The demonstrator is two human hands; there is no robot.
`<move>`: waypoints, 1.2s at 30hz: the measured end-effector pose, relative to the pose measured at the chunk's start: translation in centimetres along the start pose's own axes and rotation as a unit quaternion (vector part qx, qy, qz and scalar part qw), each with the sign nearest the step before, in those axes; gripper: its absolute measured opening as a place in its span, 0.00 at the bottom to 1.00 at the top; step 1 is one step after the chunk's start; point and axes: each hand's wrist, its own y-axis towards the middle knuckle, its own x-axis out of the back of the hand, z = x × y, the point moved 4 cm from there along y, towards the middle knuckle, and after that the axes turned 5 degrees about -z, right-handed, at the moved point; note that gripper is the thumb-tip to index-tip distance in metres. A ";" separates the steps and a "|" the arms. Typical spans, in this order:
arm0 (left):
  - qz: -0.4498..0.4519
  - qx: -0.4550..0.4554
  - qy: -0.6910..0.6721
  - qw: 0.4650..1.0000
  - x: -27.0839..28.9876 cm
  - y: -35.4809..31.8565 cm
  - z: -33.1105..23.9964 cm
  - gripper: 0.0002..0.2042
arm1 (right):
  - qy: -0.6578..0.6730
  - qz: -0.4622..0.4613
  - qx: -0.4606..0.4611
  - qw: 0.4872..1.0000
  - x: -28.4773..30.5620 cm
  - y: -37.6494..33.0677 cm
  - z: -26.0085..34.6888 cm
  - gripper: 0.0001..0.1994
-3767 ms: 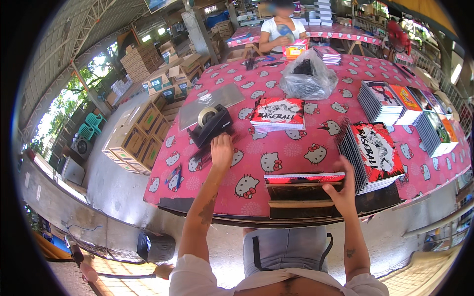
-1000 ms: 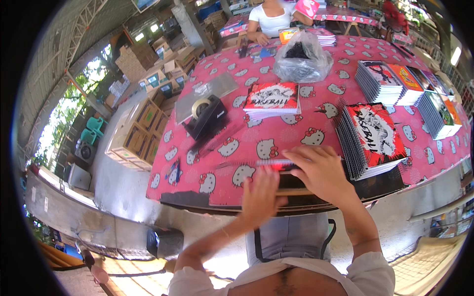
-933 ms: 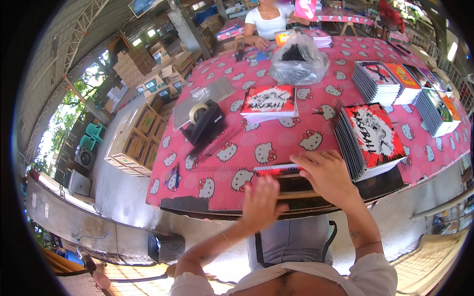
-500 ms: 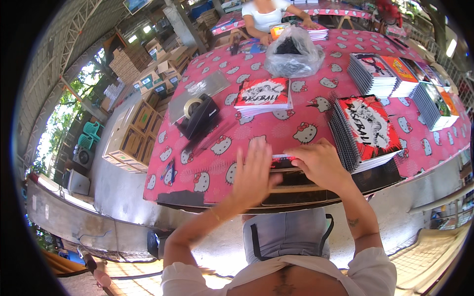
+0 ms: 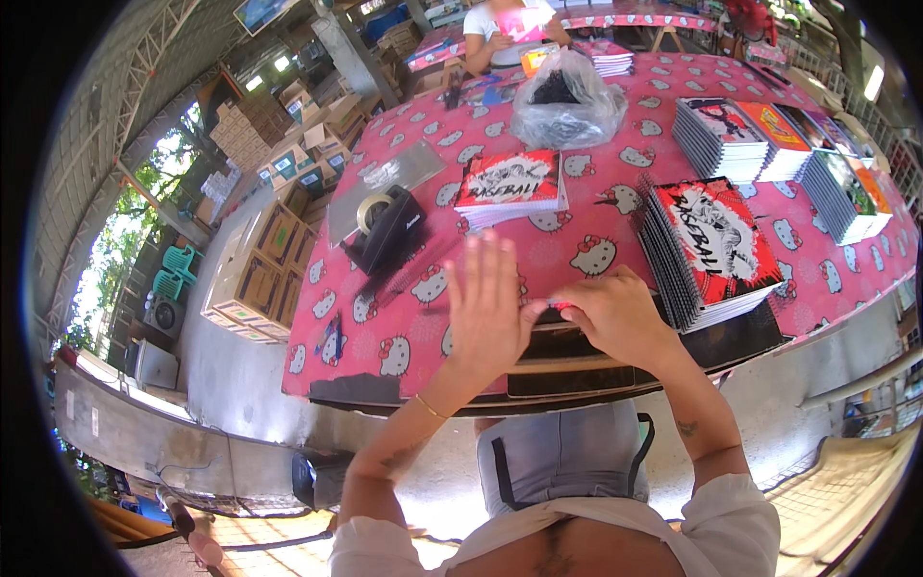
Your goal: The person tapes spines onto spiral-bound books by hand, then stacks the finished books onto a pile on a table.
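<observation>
My left hand [image 5: 486, 308] is held flat above the near edge of the table, its fingers stretched out. Beside it, my right hand [image 5: 615, 315] has its fingers curled and closed at a small red-edged piece [image 5: 561, 305], mostly hidden by the hand. Right of that hand stands a stack of spiral notebooks [image 5: 711, 240] with red, white and black covers. Beyond my hands lies a smaller pile of similar covers [image 5: 510, 181]. A black tape dispenser [image 5: 392, 229] with a roll of tape sits to the left, near clear plastic sheets [image 5: 409, 173].
A pink patterned cloth [image 5: 423, 332] covers the table. Black board [image 5: 731, 337] lies along its near edge. A clear plastic bag [image 5: 572, 101] stands farther back, with more notebook stacks [image 5: 721, 139] at the right. Across the table, a person [image 5: 500, 43] holds something pink. Cardboard boxes [image 5: 260, 274] stand at left.
My left hand has moved slightly up and left, its fingers now straighter. My right hand stays nearly in place. The person across has lifted a pink thing off the table.
</observation>
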 end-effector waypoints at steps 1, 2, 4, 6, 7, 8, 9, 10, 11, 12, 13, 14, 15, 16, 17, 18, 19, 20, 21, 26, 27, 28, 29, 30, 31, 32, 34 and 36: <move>0.026 -0.020 0.028 0.999 -0.4 0.4 -0.4 0.48 | -0.003 0.004 -0.003 1.000 0.0 -0.3 -0.1 0.10; 0.041 -0.041 -0.024 0.998 -0.9 -2.2 -1.9 0.47 | -0.008 0.004 -0.007 1.000 -0.1 -0.2 -0.3 0.10; 0.088 -0.033 -0.035 0.995 -1.8 -4.1 -3.1 0.46 | -0.026 -0.025 0.011 0.999 -0.3 -0.4 0.0 0.11; 0.041 0.004 0.029 0.999 -0.6 -0.9 -2.1 0.48 | -0.042 -0.021 0.011 0.999 -0.2 -0.6 -0.2 0.13; 0.046 0.005 0.024 0.999 -1.1 -0.1 -1.6 0.48 | -0.050 -0.013 0.016 0.999 -0.5 -0.8 -0.1 0.16; 0.029 -0.012 0.030 0.999 -1.4 0.1 -1.4 0.49 | -0.046 -0.004 0.016 0.999 -0.1 -1.1 0.4 0.16; 0.013 -0.030 0.035 0.999 -1.6 -0.2 -1.5 0.50 | -0.025 -0.044 0.005 0.999 1.4 -1.5 1.0 0.21; 0.072 -0.051 0.002 0.996 -1.8 -3.0 -3.5 0.48 | -0.010 -0.096 -0.003 0.995 2.9 -1.5 0.6 0.27; 0.065 -0.052 0.008 0.996 -2.2 -5.7 -4.2 0.48 | -0.011 -0.103 0.003 0.995 3.2 -1.9 -0.2 0.27; -0.016 -0.059 -0.034 0.998 -2.6 -8.1 -4.4 0.47 | 0.181 -0.107 -0.057 0.976 3.0 -2.6 -1.9 0.31; -0.092 -0.069 -0.087 0.990 -2.6 -9.3 -4.5 0.46 | 0.363 -0.102 -0.123 0.918 1.9 -3.4 -3.3 0.35; -0.066 -0.043 -0.074 0.994 0.0 -4.1 -3.5 0.43 | 0.533 -0.128 -0.133 0.826 -0.3 -4.4 -5.1 0.27; -0.060 -0.043 -0.081 0.994 1.5 -1.2 -1.5 0.43 | 0.531 -0.128 -0.142 0.825 -2.2 -5.1 -6.1 0.27; 0.099 -0.039 -0.121 0.987 1.4 1.0 0.7 0.42 | 0.518 -0.099 -0.152 0.836 -3.8 -5.5 -6.9 0.24; 0.176 -0.034 -0.138 0.974 1.2 1.1 1.2 0.42 | 0.506 -0.068 -0.157 0.845 -4.6 -5.5 -7.0 0.20; 0.253 -0.027 -0.154 0.955 0.9 1.2 1.8 0.41 | 0.494 -0.107 -0.169 0.846 -4.4 -4.9 -6.1 0.12; 0.197 -0.044 -0.155 0.967 1.1 1.4 1.8 0.41 | 0.496 -0.108 -0.169 0.845 -4.6 -4.7 -5.9 0.12; 0.171 -0.053 -0.155 0.972 0.9 1.2 1.5 0.41 | 0.465 -0.123 -0.151 0.864 -4.6 -4.7 -5.8 0.12; 0.142 -0.062 -0.155 0.976 0.6 1.1 1.1 0.41 | 0.434 -0.139 -0.132 0.881 -4.5 -4.6 -5.6 0.12; 0.084 -0.047 -0.051 0.994 -2.3 -4.2 -3.0 0.45 | 0.439 -0.161 -0.143 0.872 -5.3 -4.1 -4.4 0.11; 0.108 -0.019 -0.064 0.992 -2.4 -4.1 -2.9 0.46 | 0.434 -0.175 -0.127 0.875 -5.2 -4.0 -4.2 0.11; -0.075 -0.024 0.022 0.997 -1.0 -1.7 -1.0 0.45 | 0.435 -0.172 -0.126 0.875 -5.0 -3.8 -4.0 0.11; -0.070 -0.022 0.022 0.997 -0.9 0.0 -0.4 0.45 | 0.422 -0.155 -0.129 0.884 -4.9 -3.6 -3.8 0.11; -0.047 -0.033 0.030 0.998 -0.6 1.4 -0.3 0.46 | 0.409 -0.136 -0.134 0.892 -5.0 -3.8 -3.6 0.11; -0.029 -0.045 0.037 0.998 -0.6 2.0 -0.7 0.46 | 0.408 -0.133 -0.138 0.892 -5.2 -4.2 -3.7 0.11; 0.073 -0.077 0.004 0.994 -1.7 -0.1 -2.4 0.47 | 0.413 -0.155 -0.134 0.887 -5.2 -4.3 -4.4 0.11; 0.063 -0.134 -0.019 0.989 -2.3 -4.6 -3.9 0.46 | 0.411 -0.166 -0.129 0.887 -4.6 -3.9 -3.5 0.11; 0.065 -0.132 -0.028 0.989 -2.7 -5.3 -3.9 0.46 | 0.387 -0.168 -0.092 0.902 -4.0 -3.2 -3.5 0.11</move>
